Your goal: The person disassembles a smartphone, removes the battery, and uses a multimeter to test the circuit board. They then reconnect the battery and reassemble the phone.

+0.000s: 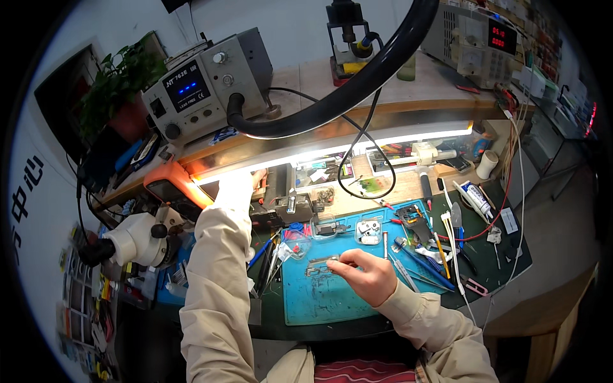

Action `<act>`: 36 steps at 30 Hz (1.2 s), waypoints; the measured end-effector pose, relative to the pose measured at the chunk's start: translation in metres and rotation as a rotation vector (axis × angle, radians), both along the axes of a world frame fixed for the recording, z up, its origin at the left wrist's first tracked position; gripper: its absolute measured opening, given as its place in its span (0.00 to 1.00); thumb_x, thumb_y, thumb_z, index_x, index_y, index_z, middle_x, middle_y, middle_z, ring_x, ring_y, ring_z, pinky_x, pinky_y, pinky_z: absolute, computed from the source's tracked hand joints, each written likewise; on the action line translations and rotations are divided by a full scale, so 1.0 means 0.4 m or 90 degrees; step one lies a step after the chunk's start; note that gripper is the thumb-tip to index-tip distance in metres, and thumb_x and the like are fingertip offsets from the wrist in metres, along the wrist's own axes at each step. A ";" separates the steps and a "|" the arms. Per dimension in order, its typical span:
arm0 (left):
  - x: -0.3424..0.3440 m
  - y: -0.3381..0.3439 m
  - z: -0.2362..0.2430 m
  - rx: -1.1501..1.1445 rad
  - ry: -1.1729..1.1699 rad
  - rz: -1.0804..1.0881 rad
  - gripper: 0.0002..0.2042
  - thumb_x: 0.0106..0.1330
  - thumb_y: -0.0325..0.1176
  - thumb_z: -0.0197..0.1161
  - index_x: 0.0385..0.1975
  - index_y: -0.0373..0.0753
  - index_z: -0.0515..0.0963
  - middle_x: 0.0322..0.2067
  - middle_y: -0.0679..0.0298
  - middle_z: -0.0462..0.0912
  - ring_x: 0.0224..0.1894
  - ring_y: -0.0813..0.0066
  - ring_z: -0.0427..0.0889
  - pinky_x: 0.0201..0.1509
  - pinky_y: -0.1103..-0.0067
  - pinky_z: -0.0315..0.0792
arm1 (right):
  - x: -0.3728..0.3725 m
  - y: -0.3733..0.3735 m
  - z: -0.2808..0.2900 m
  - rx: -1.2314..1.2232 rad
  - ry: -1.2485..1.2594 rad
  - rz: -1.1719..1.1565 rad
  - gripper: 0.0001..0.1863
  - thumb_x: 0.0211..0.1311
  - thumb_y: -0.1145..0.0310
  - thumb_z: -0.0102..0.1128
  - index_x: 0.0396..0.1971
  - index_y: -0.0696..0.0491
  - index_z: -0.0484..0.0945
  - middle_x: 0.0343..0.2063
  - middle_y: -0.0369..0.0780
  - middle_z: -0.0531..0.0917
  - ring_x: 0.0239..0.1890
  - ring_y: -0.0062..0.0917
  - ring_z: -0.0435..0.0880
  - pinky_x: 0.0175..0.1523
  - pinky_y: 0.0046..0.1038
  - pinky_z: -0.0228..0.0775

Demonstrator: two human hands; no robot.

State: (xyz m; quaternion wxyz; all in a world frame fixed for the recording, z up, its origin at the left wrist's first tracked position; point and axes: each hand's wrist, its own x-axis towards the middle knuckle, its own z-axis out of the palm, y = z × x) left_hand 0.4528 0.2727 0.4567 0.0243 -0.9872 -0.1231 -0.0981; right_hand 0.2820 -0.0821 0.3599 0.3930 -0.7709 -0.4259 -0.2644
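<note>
At the far left, we saw a white and black optical instrument with a rounded body (132,239). Just right of it, an orange-cased handheld meter (171,180) leaned below a grey box-shaped station with a blue-lit display (198,89), from which a thick black hose (306,127) curved to the upper right. The left hand (258,179), at the end of a beige sleeve, lay under the lit edge of the wooden shelf (408,118); glare hid its fingers in part, and we could not tell whether they were apart or clamped on anything. Near it, to the right, we noted a clear round dish with small red pieces (297,245). On the blue rectangular work mat (306,306), left of its middle, lay a flat grey metallic piece (317,266); the right hand (367,277) had its thumb and forefinger pinched together on that piece's right end. Beyond this hand stood a square clear tray of small pale parts (368,232). Farther right, we found slim silver tweezers (403,274) lying aslant, a white and blue squeeze tube (476,199) and a white tapered cup (487,165).
</note>
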 end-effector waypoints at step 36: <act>-0.350 -0.100 -0.085 -0.062 -0.268 -0.162 0.34 0.51 0.42 0.74 0.55 0.28 0.72 0.45 0.43 0.83 0.48 0.44 0.83 0.56 0.62 0.76 | -0.013 0.002 0.055 0.159 -0.043 -0.065 0.11 0.54 0.80 0.72 0.37 0.54 0.84 0.22 0.32 0.80 0.20 0.21 0.75 0.25 0.23 0.68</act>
